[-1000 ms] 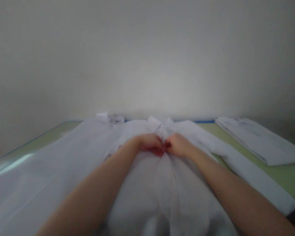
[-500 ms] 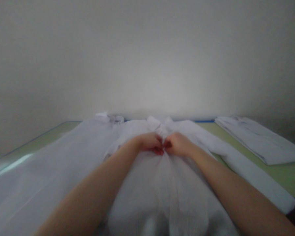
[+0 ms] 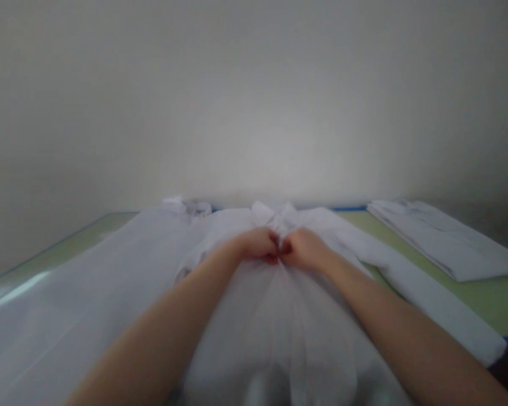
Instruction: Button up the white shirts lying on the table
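Observation:
A white long-sleeved garment with a collar, perhaps a coat or shirt, lies front up with its collar toward the wall. My left hand pinches the cloth at its front opening, below the collar. Right beside it, my right hand pinches the same spot, the fingertips of both hands almost meeting. Folds fan out from there down the front. Any button between the fingers is too small and blurred to make out. One sleeve stretches out to the right.
Another white garment is spread on the left, partly against the first. A folded white garment lies at the right. Under them is a green table with a blue edge, standing against a pale wall.
Both hands stay pinched at the same place on the garment, with only a slight shift of the fingers. The view has moved a little.

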Tool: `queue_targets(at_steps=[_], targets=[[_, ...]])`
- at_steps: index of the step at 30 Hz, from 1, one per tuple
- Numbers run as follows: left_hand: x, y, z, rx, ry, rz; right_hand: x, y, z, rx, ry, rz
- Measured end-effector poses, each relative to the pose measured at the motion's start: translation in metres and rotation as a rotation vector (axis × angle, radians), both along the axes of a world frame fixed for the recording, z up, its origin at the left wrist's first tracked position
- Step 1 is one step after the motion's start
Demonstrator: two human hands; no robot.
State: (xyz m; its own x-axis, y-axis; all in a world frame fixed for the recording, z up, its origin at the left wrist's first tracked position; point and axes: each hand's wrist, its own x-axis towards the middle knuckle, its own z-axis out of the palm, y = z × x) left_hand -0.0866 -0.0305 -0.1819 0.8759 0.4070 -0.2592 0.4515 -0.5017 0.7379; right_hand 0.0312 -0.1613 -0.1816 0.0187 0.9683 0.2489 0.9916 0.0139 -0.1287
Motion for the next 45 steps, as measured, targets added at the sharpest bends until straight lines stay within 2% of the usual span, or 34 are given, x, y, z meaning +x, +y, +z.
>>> queue_targets(at_steps=[5, 9, 17, 23, 32, 40, 43, 45], targets=[[0.000, -0.008, 0.010, 0.356, 0.088, -0.029, -0.001, 0.001, -0.003, -0.008, 0.034, -0.001], [0.001, -0.015, 0.013, 0.443, 0.062, -0.009, 0.000, 0.002, -0.003, -0.032, 0.093, -0.033], [0.001, -0.010, 0.005, 0.359, -0.018, 0.018, 0.012, 0.008, -0.009, -0.107, 0.344, -0.001], [0.003, -0.002, -0.004, 0.219, -0.150, -0.005, 0.017, 0.011, -0.013, -0.136, 0.500, -0.068], [0.003, 0.003, -0.007, 0.035, -0.206, -0.063, 0.022, 0.011, -0.014, -0.152, 0.454, -0.050], [0.004, 0.000, -0.009, 0.142, -0.167, -0.143, 0.021, 0.012, -0.013, -0.092, 0.232, -0.184], [0.007, -0.002, -0.009, 0.143, -0.124, -0.098, 0.020, 0.008, -0.005, -0.103, 0.203, -0.157], [0.009, -0.002, -0.011, 0.157, -0.117, -0.048, 0.014, 0.003, 0.000, -0.168, 0.202, -0.104]])
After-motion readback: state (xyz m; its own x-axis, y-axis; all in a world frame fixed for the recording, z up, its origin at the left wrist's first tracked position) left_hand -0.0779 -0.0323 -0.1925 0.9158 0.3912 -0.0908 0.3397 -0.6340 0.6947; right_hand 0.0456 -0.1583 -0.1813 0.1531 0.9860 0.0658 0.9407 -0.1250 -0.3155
